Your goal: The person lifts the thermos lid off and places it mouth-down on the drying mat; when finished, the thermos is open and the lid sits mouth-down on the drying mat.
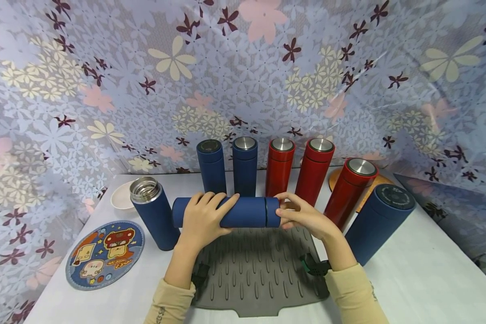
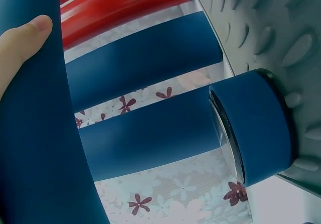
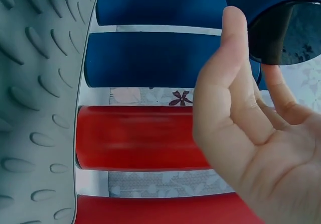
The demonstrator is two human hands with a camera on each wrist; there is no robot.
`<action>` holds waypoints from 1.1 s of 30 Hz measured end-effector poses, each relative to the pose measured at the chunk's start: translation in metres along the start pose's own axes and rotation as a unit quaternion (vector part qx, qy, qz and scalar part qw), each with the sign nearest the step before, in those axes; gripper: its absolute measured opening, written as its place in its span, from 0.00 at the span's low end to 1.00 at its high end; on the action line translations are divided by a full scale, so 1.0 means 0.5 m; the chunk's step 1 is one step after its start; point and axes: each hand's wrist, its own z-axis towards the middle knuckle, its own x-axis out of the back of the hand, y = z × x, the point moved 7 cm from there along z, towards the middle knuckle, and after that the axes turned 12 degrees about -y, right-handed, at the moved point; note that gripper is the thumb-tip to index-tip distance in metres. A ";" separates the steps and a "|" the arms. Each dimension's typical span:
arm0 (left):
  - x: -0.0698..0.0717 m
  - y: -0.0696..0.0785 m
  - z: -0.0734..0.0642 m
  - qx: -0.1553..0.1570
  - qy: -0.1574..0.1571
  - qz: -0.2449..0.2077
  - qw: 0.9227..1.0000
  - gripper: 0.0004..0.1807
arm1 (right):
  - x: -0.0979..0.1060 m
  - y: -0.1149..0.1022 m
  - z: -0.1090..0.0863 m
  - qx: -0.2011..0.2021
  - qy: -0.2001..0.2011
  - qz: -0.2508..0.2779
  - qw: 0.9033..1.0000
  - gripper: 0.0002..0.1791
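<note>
A blue vacuum bottle (image 1: 245,212) lies sideways in the air above the grey ridged mat (image 1: 263,274). My left hand (image 1: 202,220) grips its body, fingers over the top and thumb below. At its right end, the thumb and fingers of my right hand (image 1: 303,218) pinch the lid (image 1: 273,212); the right wrist view shows that lid's dark glossy top (image 3: 286,35). Left of the held bottle stands an uncapped blue bottle (image 1: 155,216), its steel mouth bare. A separate blue cap (image 2: 261,128) sits on the mat in the left wrist view, hidden from the head view.
Behind the mat stand two blue bottles (image 1: 213,166) and several red bottles (image 1: 281,166). Another blue bottle (image 1: 378,225) is at the right, by a wooden round board (image 1: 372,186). On the left are a round cartoon mat (image 1: 105,254) and a white bowl (image 1: 122,196). Flowered cloth hangs behind.
</note>
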 end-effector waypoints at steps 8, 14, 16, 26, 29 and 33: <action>-0.001 0.001 -0.002 0.001 -0.002 -0.007 1.000 0.49 | -0.005 -0.007 0.000 0.041 -0.015 -0.019 0.999 0.33; 0.001 0.000 -0.002 0.003 -0.002 -0.008 1.000 0.49 | -0.005 -0.008 -0.002 0.028 -0.021 -0.015 0.999 0.32; 0.003 -0.001 -0.002 0.003 0.000 -0.009 1.000 0.50 | -0.006 -0.007 -0.002 0.013 -0.019 -0.014 1.000 0.31; 0.002 -0.002 -0.003 0.003 0.000 -0.009 1.000 0.49 | -0.005 0.002 0.002 -0.026 0.004 -0.018 0.999 0.32; 0.003 -0.002 -0.002 0.003 0.002 -0.008 1.000 0.49 | -0.002 0.002 0.003 -0.014 0.004 -0.010 1.000 0.33; 0.006 -0.002 -0.001 0.002 0.006 -0.006 1.000 0.50 | -0.002 -0.003 0.003 0.017 -0.001 -0.008 1.000 0.31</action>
